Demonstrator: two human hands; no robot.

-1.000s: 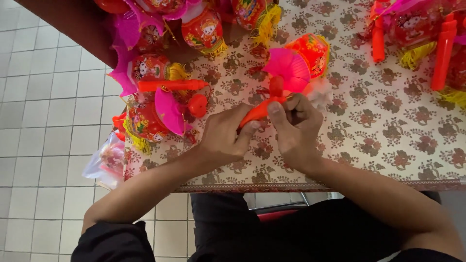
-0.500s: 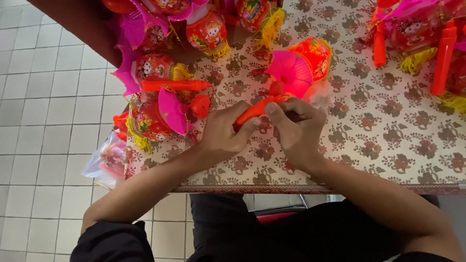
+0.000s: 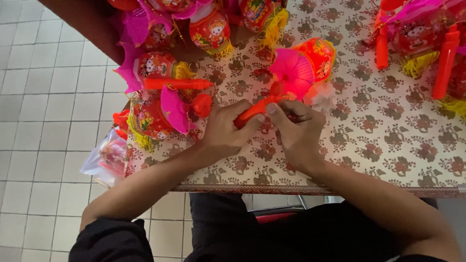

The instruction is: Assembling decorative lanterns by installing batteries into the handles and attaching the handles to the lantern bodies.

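- The left hand [image 3: 224, 132] is curled shut around an orange handle stick [image 3: 253, 111], its fingers wrapped over the stick's near end and its thumb lying along the top.
- The right hand [image 3: 297, 130] is also closed, its fingertips pinching at the same stick just beside the left thumb; what lies under its palm cannot be told.
- The stick runs slantwise away from the hands, its far end meeting a pink fan-shaped piece [image 3: 292, 73] that rests on the counter [image 3: 388, 140] just beyond the knuckles.
- Touching the pink piece on its right is a red and orange toy lantern [image 3: 320, 56] with a yellow edge; a crumple of clear wrap [image 3: 323, 97] lies just near it.
- Left of the left hand lies another lantern [image 3: 148, 116] with a pink fan and yellow fringe, and a second orange stick [image 3: 177, 84] lies across it, level with the counter's near edge.
- Farther off, along the far-left side, more red lanterns are heaped together, one with a yellow tassel [image 3: 211, 29].
- At the far right stand two more orange sticks [image 3: 445, 60] among further lanterns, well apart from the hands.
- A clear plastic bag [image 3: 104, 157] hangs off the counter's left edge, over the white tiled floor [image 3: 43, 121].
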